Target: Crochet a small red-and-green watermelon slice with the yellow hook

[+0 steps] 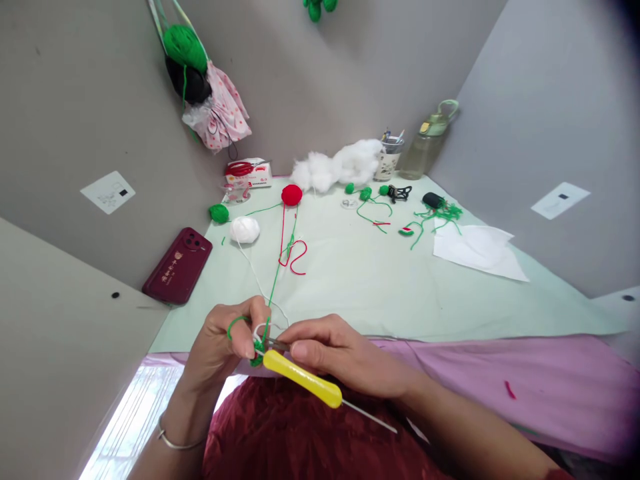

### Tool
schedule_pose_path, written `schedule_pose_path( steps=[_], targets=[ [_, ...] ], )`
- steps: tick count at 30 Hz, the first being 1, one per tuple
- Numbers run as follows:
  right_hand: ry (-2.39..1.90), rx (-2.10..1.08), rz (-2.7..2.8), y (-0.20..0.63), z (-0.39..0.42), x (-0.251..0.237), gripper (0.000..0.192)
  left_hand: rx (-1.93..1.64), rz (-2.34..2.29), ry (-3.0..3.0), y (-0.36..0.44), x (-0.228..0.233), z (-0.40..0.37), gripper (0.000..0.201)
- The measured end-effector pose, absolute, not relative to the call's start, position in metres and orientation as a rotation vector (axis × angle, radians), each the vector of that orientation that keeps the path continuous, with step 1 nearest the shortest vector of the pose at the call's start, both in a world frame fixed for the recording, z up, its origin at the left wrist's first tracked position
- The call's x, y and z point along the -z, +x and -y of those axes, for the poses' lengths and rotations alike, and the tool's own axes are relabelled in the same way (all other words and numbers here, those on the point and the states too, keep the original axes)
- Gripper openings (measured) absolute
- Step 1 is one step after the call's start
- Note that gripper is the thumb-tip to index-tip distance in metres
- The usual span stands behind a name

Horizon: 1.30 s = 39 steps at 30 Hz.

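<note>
**Both hands close over a small green crocheted piece, well in front of the round red yarn ball (291, 195)**

Nearer the wearer than the red yarn ball, the left hand (225, 337) pinches the small green crocheted piece (257, 354) between thumb and fingers, with a loop of green yarn (237, 322) around a finger. The right hand (340, 353), nearer and to the right of the ball, has thumb and fingers pressed together on a thin grey metal tool (278, 344) that points at the piece. Beneath that hand slants a crochet hook with a smooth, glossy yellow handle (303, 379), bare metal jutting from its lower end; whether the right hand touches it, I cannot tell.

Fingers cover much of the crocheted piece, and the grey tool's kind is hard to make out. Above and beyond the ball, a green knobbly object (317, 8) is cut off by the top edge.

The soft white yarn ball (245, 229) sits left of the red one and nearer; a fluffy, shapeless heap of white fibre (337, 167) lies behind it to the right. A loose red strand (299, 247) curls on the pale green cloth-covered surface (370, 287) in front of the red ball.
</note>
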State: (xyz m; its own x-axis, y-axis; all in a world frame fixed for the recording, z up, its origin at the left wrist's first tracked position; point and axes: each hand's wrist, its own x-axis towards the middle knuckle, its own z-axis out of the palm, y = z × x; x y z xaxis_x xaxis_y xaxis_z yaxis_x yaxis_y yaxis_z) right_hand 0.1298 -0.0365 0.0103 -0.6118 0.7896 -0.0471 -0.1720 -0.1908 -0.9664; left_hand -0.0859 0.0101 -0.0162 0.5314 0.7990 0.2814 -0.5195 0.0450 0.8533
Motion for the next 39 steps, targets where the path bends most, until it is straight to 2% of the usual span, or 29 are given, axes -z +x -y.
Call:
schedule_pose_path(
  steps=[6,12,19,39],
  targets=[
    [-0.777,-1.858,1.354,0.125,0.036,-0.009,0.050,-1.017,-0.307,1.132,-0.085,0.016,-0.011,0.011],
    [-0.706,-1.864,1.262,0.126,0.037,-0.002,0.044,-1.004,-0.283,1.118,-0.084,0.015,-0.011,0.009],
    [-0.700,-1.935,1.389,0.135,0.036,-0.001,0.052,-1.010,-0.279,1.117,-0.081,0.010,-0.012,0.010],
    [-0.579,-1.947,1.199,0.118,0.037,0.004,0.048,-0.941,-0.319,0.977,-0.076,0.010,-0.010,0.024]
  ],
)
